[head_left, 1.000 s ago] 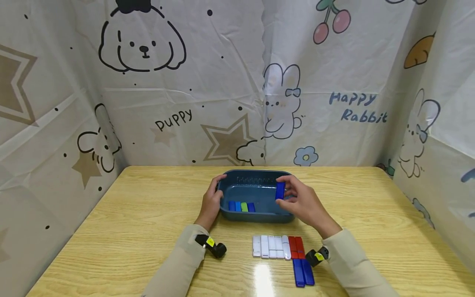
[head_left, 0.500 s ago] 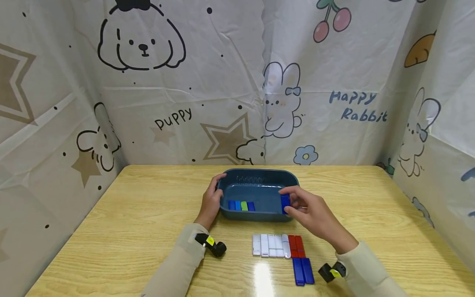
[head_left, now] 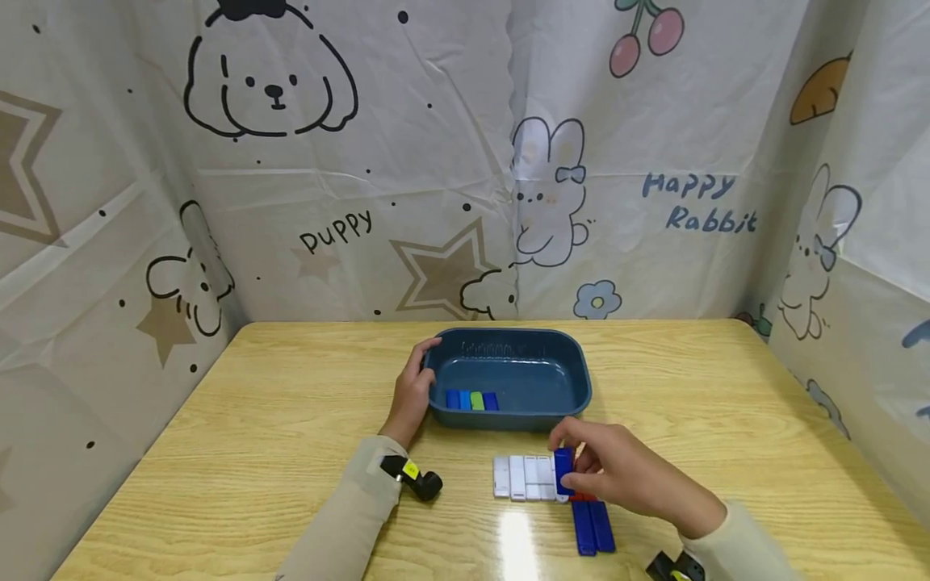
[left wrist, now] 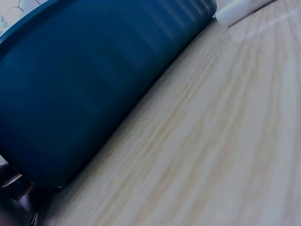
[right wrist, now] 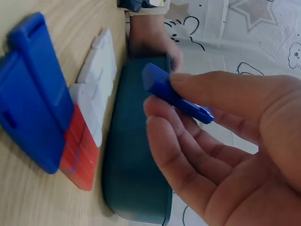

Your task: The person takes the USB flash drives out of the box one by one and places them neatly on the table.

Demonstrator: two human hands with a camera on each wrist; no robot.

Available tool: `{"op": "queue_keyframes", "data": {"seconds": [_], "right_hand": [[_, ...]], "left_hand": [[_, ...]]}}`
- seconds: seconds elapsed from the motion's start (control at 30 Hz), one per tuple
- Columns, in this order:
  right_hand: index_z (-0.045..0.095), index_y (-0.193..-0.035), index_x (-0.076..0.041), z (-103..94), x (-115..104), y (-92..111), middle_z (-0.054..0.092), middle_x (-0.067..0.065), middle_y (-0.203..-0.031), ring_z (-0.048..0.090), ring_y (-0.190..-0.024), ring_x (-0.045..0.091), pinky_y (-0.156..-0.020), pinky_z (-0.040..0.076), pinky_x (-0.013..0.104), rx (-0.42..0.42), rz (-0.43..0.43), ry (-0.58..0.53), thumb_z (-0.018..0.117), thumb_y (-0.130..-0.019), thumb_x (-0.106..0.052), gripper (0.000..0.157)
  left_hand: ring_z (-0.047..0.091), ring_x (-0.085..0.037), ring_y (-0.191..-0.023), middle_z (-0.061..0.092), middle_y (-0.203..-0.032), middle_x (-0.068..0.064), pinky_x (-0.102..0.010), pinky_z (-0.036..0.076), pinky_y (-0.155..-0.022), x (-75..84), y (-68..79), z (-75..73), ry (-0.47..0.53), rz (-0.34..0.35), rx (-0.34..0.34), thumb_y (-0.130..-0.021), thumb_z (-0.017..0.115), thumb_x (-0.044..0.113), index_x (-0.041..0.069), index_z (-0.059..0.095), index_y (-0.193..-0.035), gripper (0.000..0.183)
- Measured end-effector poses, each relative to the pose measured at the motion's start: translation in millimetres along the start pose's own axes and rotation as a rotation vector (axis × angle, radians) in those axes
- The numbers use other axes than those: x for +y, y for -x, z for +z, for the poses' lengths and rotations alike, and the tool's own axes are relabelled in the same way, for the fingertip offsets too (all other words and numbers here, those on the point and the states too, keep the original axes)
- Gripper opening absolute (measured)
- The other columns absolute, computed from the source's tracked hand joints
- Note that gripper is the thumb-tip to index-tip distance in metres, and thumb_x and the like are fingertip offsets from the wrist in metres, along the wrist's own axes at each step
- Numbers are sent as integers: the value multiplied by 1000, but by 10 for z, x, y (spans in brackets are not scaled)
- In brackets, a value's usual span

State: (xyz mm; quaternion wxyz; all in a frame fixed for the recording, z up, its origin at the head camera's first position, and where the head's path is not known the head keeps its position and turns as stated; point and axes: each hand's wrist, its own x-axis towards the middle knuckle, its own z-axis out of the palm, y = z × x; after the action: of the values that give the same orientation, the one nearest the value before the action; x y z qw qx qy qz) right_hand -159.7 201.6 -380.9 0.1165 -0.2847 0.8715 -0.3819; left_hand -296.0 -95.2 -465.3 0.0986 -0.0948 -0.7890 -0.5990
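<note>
In the head view my right hand (head_left: 626,471) pinches a blue USB flash drive (head_left: 563,470) between thumb and fingers. It is over the row of white flash drives (head_left: 517,478) and red flash drives (right wrist: 81,148), mostly covering the red ones. Two more blue flash drives (head_left: 592,528) lie side by side below the red ones. My left hand (head_left: 411,395) grips the left end of a dark blue plastic basin (head_left: 508,420). The right wrist view shows the held drive (right wrist: 171,94) tilted, with the thumb against it.
Inside the basin, several blue and green sticks (head_left: 476,401) stand in a row along the near wall at left. The wooden table (head_left: 305,452) ends at a printed cloth curtain (head_left: 349,266) at the back and sides.
My right hand has drawn the blue flash drive out from over the basin, toward me, to above the row on the table. The left hand keeps its hold on the basin.
</note>
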Motion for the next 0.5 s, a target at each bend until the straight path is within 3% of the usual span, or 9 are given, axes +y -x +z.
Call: {"op": "queue_keyframes", "data": {"seconds": [0.27,0.5], "right_hand": [[58,-104,-18,77,26,8,58,-9,-81,55,-69,5,-62,50,25,-110,-63,22,71,-85,-8,25],[62,-99,-19,121,10,9,58,-12,-77,52,-67,1,-62,48,22,-198,-36,63,71,-84,-10,20]], "left_hand": [[32,-22,-139,41,-149,-2,-49,22,-112,-7,4,-3,12,9,-7,-85,38,5,19,48,-137,55],[31,-22,-140,40,-150,-4,-48,21,-113,24,3,-13,24,9,-20,-87,38,2,16,47,-138,54]]}}
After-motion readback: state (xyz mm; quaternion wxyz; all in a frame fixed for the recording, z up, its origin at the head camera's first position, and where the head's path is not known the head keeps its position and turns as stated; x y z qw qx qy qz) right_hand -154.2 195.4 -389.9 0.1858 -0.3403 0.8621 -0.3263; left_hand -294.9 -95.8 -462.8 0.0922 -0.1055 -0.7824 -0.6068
